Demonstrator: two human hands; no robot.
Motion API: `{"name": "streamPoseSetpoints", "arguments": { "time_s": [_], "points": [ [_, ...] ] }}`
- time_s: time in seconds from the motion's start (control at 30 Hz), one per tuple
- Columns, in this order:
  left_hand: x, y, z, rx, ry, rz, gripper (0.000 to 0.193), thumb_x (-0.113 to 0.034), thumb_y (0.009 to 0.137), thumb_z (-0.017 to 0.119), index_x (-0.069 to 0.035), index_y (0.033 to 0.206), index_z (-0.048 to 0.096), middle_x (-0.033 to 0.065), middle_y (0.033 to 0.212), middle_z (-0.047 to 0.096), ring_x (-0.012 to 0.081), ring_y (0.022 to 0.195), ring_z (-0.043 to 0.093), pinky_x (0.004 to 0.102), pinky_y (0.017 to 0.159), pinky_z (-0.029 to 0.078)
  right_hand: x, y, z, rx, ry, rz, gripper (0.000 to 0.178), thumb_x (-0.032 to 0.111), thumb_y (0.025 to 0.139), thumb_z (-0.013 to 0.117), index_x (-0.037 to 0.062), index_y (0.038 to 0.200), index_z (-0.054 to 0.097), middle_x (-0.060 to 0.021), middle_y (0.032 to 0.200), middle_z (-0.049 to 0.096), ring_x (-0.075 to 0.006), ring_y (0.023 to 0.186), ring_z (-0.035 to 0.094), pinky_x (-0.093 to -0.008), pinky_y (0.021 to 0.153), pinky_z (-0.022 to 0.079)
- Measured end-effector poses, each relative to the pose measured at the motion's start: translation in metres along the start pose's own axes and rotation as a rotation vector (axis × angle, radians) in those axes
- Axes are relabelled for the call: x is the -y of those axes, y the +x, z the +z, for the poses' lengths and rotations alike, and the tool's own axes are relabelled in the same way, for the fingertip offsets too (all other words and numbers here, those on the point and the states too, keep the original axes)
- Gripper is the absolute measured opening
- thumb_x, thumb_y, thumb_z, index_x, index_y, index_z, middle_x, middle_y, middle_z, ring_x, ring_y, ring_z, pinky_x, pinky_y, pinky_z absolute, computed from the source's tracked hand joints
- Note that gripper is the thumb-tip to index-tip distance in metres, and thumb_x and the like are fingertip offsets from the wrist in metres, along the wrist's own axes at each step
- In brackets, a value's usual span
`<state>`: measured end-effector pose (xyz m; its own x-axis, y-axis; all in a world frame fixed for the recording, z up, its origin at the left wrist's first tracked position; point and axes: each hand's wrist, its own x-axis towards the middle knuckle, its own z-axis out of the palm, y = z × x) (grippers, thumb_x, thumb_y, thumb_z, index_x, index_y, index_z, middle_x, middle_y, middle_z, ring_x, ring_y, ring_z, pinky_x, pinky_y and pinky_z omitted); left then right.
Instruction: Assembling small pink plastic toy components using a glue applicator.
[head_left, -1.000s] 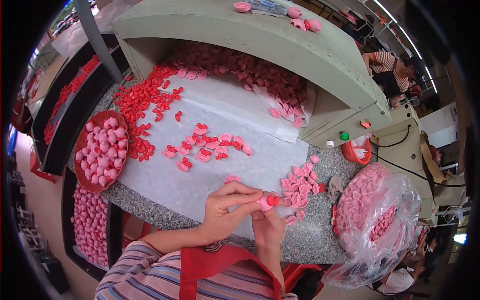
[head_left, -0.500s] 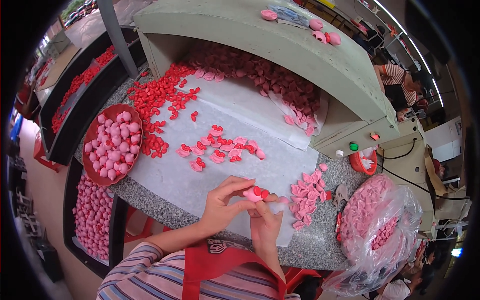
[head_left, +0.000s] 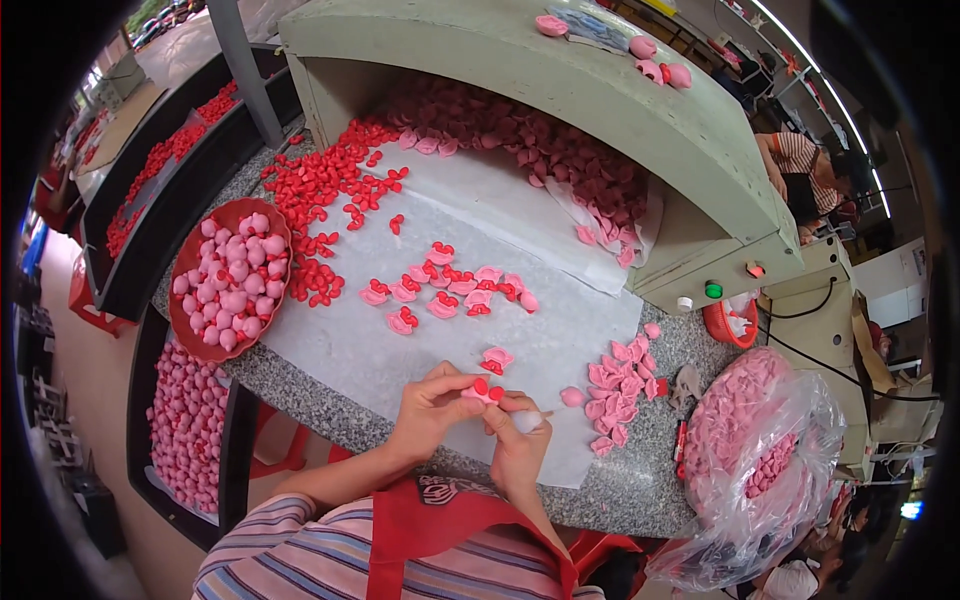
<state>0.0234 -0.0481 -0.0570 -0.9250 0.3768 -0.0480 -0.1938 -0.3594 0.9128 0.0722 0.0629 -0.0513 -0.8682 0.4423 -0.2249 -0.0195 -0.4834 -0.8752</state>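
Held between the thumb and fingers of my left hand (head_left: 432, 410) is a small pink piece with two red rounded ends (head_left: 484, 391). In my right hand (head_left: 516, 452) is a small translucent white squeeze bottle (head_left: 527, 421), its thin tip pointing right; these fingertips also meet the pink piece. Just beyond my hands, a pink soft-looking piece with a red bow-shaped part (head_left: 495, 360) lies on the white sheet (head_left: 340, 350). A cluster of similar pink-and-red pieces (head_left: 442, 304) is farther off. A round pink piece (head_left: 572, 397) rests right of the bottle.
Loose pink pieces (head_left: 622, 385) lie at right, beside a plastic-covered heap of pink pieces (head_left: 735, 440). A red bowl (head_left: 183, 335) of pink balls stands left, near piled red parts (head_left: 320, 190). A grey-green box-shaped machine (head_left: 540, 60) arches over the far side, full of pink pieces.
Both hands have shifted slightly left, and the held piece has turned. The squeeze bottle shows more plainly in my right hand. A pink-and-red piece has come into sight just beyond my fingers.
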Motion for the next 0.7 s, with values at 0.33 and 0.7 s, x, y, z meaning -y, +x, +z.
{"name": "streamPoseSetpoints", "arguments": {
  "time_s": [0.33, 0.7],
  "points": [
    [-0.107, 0.041, -0.138, -0.847, 1.082, 0.481, 0.034, -0.007, 0.070, 0.066, -0.003, 0.103, 0.058, 0.0079, 0.089, 0.054, 0.0179, 0.081, 0.052, 0.0262, 0.075, 0.042, 0.013, 0.058, -0.035, -0.006, -1.009, -0.543, 0.029, 0.004, 0.065, 0.070, -0.0002, 0.092, 0.061, -0.0094, 0.089, 0.061, -0.0174, 0.074, 0.059, -0.0261, 0.068, 0.045],
    [0.010, 0.050, -0.023, -0.117, 0.425, 0.220, 0.021, -0.008, 0.081, 0.056, -0.001, 0.101, 0.057, 0.0031, 0.083, 0.056, 0.0094, 0.076, 0.051, 0.0237, 0.065, 0.043, 0.018, 0.084, -0.028, 0.034, -1.017, -0.153, 0.011, 0.009, 0.067, 0.066, 0.0002, 0.074, 0.063, -0.0057, 0.061, 0.060, -0.0146, 0.059, 0.057, -0.0268, 0.058, 0.044]
  ]
}}
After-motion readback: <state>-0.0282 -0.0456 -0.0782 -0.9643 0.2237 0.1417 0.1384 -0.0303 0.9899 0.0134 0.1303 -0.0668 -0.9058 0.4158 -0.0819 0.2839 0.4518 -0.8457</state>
